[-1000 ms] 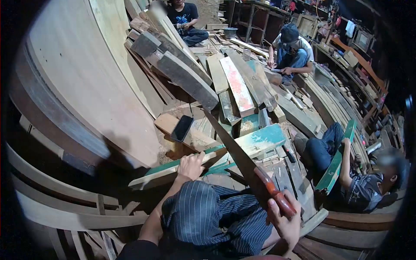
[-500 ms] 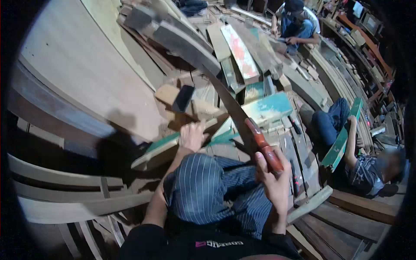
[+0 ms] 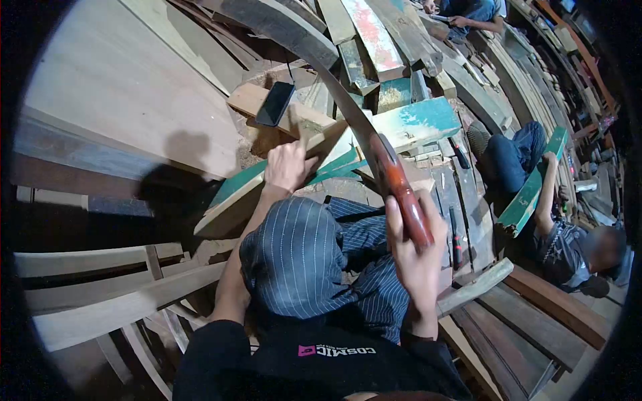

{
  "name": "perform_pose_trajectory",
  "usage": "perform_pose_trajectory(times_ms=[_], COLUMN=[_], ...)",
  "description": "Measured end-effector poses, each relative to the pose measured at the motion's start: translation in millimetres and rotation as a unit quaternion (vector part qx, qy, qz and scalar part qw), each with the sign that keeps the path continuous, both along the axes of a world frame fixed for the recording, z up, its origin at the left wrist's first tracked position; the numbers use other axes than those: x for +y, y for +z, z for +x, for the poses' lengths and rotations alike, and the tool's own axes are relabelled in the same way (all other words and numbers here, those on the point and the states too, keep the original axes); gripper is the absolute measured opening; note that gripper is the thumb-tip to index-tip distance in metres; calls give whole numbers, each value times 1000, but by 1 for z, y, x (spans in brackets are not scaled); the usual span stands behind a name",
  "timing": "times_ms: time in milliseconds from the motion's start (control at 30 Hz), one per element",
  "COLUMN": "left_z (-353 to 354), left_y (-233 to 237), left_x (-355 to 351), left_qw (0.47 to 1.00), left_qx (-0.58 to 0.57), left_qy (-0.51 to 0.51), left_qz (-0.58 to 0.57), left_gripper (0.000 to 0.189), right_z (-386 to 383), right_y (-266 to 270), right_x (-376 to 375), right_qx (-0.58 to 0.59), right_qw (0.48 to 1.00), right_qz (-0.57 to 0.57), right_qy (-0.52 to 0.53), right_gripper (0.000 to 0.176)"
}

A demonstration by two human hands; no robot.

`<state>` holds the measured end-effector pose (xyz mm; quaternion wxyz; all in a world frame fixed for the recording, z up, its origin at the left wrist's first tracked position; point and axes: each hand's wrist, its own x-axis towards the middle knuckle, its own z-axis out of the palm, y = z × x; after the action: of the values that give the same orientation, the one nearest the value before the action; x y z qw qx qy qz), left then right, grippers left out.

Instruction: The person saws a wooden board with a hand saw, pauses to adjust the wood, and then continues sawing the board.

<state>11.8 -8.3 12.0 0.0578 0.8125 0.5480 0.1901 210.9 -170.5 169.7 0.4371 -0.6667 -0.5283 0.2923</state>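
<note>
My right hand (image 3: 421, 250) is wrapped round the red-brown wooden grip of a handsaw (image 3: 348, 103). Its long dark blade points away from me, up and to the left, over the boards. With bent fingers, my left hand (image 3: 286, 167) grips a wooden board (image 3: 231, 204) painted partly green. That board lies slanted in front of my bent knee, and the hand hides part of it. Beyond the blade rests another block (image 3: 418, 123) with worn turquoise and cream paint.
A black phone (image 3: 275, 104) lies on wood scraps ahead. Large pale panels (image 3: 120, 100) lean at the left. A co-worker (image 3: 568, 247) sits at the right holding a green board (image 3: 535, 180); another person (image 3: 468, 17) sits farther back. A red-handled tool (image 3: 456, 240) lies near my right hand.
The view has tipped downward, so the boards and phone appear higher. The saw is still in my right hand, its handle higher in view. My left hand keeps its grip on the board.
</note>
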Motion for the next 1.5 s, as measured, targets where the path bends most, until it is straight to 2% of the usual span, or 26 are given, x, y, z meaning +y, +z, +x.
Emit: perform_pose_trajectory(times_ms=[67, 100, 267, 333, 400, 500, 600, 667, 700, 733, 833, 867, 933, 1000, 1033, 1067, 1100, 1133, 1200, 1233, 1333, 1400, 1467, 1500], left_z=[-3, -1, -2, -6, -6, -8, -8, -11, -8, -8, -5, -5, -5, -7, -7, -5, -4, -3, -2, 0, -1, -1, -4, -4], left_y=[-13, -4, 9, 1, 8, 1, -7, -25, -13, -12, 0, 0, 2, 5, 7, 8, 12, 9, 3, 4, -1, -8, -11, -8], left_x=[11, 11, 10, 14, 17, 17, 15, 10, -1, 2, 4, 2, 2, 6, 6, 4, 2, 1, -5, -8, -3, -10, -16, -11], left_qw=[997, 997, 999, 999, 998, 999, 999, 998, 997, 998, 999, 999, 1000, 1000, 1000, 999, 999, 999, 999, 999, 999, 998, 997, 998], left_qx=[58, 50, 40, 29, 44, 42, 50, 51, 18, 25, 36, 29, 16, 15, 13, 10, 14, 16, 23, 20, 33, 36, 37, 22], left_qy=[48, 56, 31, 17, 27, 15, -10, -44, -64, -45, 13, 7, -3, -2, -1, 0, 7, 2, -13, -16, -11, -52, -57, -47], left_qz=[-19, -29, -17, 4, -45, -14, -1, 19, 29, 17, -39, -32, -16, -22, -28, -36, -50, -42, -27, -28, -20, 0, 48, 29], left_gripper=[44, 42, 38, 36, 36, 38, 42, 45, 47, 47, 43, 42, 40, 40, 39, 39, 40, 42, 44, 46, 47, 50, 50, 51], right_z=[-2, 0, 18, 34, 50, 56, 33, 5, -5, -11, -13, -11, 3, 17, 28, 35, 42, 51, 58, 63, 40, 14, -7, -12], right_y=[1, 1, 9, 27, 47, 52, 36, 24, 8, -4, 4, 5, 10, 29, 40, 51, 51, 63, 74, 72, 71, 34, -16, -19], right_x=[19, 17, -14, -46, -73, -86, -69, -32, -14, 1, 20, 18, 1, -22, -35, -51, -63, -73, -78, -75, -61, -23, 18, 28], right_qx=[0, 4, 43, -12, -73, -140, -74, -112, -66, -20, -15, -17, -28, -55, -132, -235, -204, -149, -149, -157, 29, -8, 6, -28], right_qw=[1000, 1000, 998, 998, 996, 989, 996, 992, 997, 998, 998, 998, 998, 996, 989, 970, 979, 984, 982, 985, 991, 999, 999, 998], right_qz=[26, 17, -41, -58, -43, -47, -40, -36, 1, 40, 15, 40, -11, -67, -50, -45, -8, -99, -112, -62, -127, -45, 29, 49], right_qy=[0, 9, 2, -21, -7, -17, -14, 53, 49, 46, 55, 43, 53, 25, 48, 35, 24, 10, 15, 38, -33, 1, 14, 24], right_gripper=[22, 22, 23, 25, 26, 27, 24, 23, 20, 19, 19, 19, 23, 27, 23, 26, 27, 28, 29, 33, 33, 28, 21, 22])
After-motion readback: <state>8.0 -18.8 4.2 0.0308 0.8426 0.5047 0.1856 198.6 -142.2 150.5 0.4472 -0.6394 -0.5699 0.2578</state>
